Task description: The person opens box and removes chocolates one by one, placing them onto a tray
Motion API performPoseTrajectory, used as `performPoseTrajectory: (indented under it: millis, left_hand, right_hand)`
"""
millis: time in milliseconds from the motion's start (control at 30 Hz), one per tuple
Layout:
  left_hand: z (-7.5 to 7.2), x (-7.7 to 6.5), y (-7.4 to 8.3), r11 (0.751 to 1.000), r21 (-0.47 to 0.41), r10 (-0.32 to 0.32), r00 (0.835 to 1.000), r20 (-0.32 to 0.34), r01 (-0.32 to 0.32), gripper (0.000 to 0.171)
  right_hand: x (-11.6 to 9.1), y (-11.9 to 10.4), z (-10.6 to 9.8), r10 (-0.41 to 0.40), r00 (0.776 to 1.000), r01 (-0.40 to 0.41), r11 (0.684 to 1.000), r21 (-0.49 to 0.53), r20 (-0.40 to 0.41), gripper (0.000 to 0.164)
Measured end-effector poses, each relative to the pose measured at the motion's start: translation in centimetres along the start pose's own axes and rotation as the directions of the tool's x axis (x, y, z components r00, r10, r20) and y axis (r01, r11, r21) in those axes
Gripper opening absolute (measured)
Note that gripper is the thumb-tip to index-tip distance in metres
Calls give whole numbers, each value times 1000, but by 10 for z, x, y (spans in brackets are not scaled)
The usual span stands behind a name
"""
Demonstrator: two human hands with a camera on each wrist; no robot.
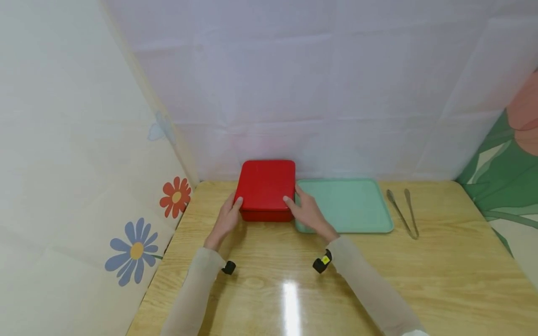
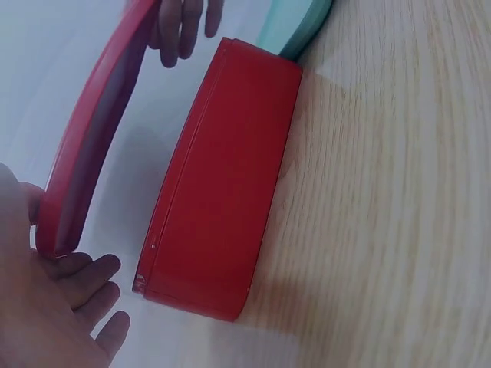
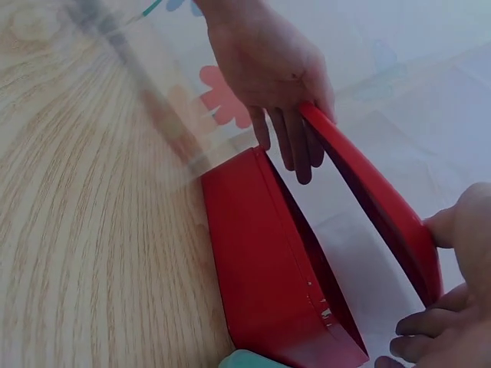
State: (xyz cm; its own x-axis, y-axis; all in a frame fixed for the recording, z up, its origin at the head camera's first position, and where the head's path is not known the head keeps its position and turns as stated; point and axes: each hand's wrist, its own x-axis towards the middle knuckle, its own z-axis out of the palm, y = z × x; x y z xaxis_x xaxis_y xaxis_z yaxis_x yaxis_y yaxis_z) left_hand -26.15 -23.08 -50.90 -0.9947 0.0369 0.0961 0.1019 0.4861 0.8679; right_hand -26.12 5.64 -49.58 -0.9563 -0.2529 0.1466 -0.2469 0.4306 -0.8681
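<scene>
1. The bench [image 1: 252, 289] is light brown wood with wavy lines, and a bright white shine lies near the front.
2. A red box [image 1: 267, 216] sits flat on it, toward the back and a bit to the left.
3. The red lid [image 1: 265, 184] is up above the box; both wrist views show a gap between them.
4. The left hand [image 1: 226, 218] pinches one side of the lid, thumb on top; its other fingers [image 2: 96, 308] are partly spread under the edge.
5. The right hand [image 1: 310, 213] pinches the other side the same way, fingers bent a little.
6. A green tray [image 1: 344, 205] lies flat just to the right of the box.
7. Metal tongs [image 1: 404, 220] lie beside the tray, with their open end toward the back.
8. Behind the bench hangs a pale, creased cloth [image 1: 315, 93].
9. The left wall [image 1: 63, 163] is white, with a red flower [image 1: 176, 197] and a blue flower [image 1: 131, 252].
10. Big green leaves [image 1: 513, 177] are on the right wall.
11. Both arms have pale sleeves [image 1: 365, 280].
</scene>
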Motion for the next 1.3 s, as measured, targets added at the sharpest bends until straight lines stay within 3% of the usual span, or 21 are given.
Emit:
performPoseTrajectory:
  millis: [300, 633, 800, 967, 1067, 1300]
  left_hand:
    - [4, -3, 8, 999, 0, -39, 999, 2, 39, 61]
    - [10, -3, 9, 1000, 6, 20, 1000, 12, -20, 57]
    - [11, -2, 12, 999, -46, 18, 1000, 22, -17, 52]
    - [12, 1, 18, 985, -172, 11, 999, 39, -4, 45]
    - [12, 3, 20, 975, -222, -10, 998, 62, 23, 47]
    - [10, 0, 22, 966, -245, -58, 993, 101, 81, 53]
  right_hand:
    - [-2, 1, -7, -67, 997, 71, 991, 116, -42, 60]
    - [-8, 4, -15, 50, 999, -45, 964, 261, -10, 64]
    - [-10, 5, -19, 81, 997, -71, 946, 316, -16, 64]
    - [-11, 7, -23, 92, 996, -82, 922, 379, -9, 63]
    - [-14, 6, -26, 104, 994, -94, 930, 355, -11, 65]
    - [-23, 4, -31, 94, 996, -89, 952, 292, -3, 68]
